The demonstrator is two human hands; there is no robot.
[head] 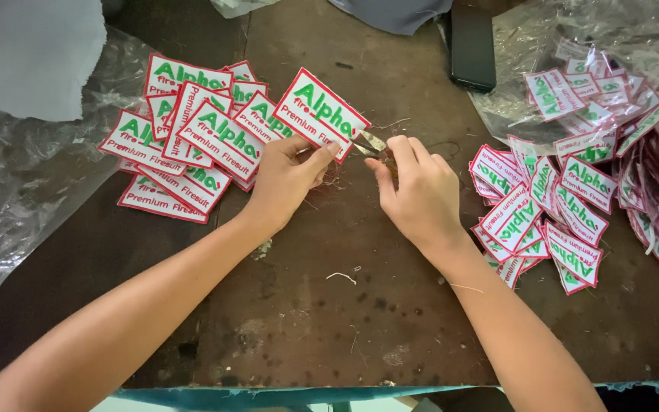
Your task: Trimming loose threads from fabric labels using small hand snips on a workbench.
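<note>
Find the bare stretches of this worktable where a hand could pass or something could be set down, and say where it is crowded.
Bare table lies between the forearms toward the near edge, and behind the hands up to the black phone. Crowded: the left patch pile, the right patch pile, and the plastic bag of patches.

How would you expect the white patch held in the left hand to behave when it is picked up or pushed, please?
The patch probably stays fairly stiff: pinched at one edge by the left hand, it stands flat without drooping. It looks thin and light, so a push would likely slide it across the table rather than tip or roll it. The right hand holds small snips at its corner.
</note>
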